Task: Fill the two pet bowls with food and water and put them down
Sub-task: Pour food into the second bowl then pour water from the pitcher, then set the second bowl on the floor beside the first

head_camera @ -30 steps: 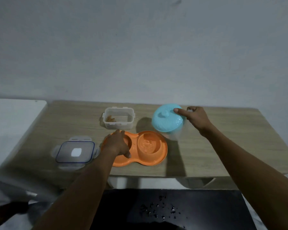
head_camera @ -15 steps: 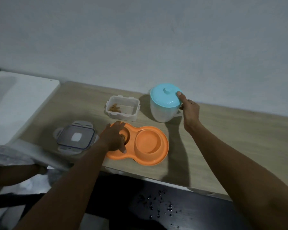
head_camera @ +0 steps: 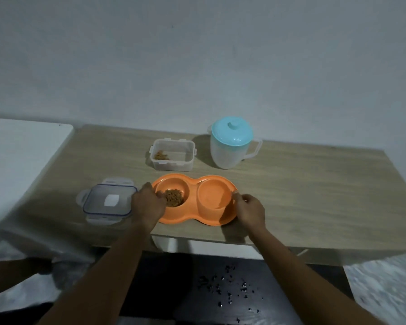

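Now my left hand pinching left rim of orange double bowl, my right hand pinching right rim; kibble in left well, bowl on table.

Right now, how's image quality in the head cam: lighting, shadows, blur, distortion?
Head view: dim, bluish, low contrast, no glare. The jug casts a soft shadow leftward onto the table. Centre sharp enough to see kibble in the orange double bowl; lower corners smeared. Wide-angle bending shows on the table edge. Left hand and right hand readable.
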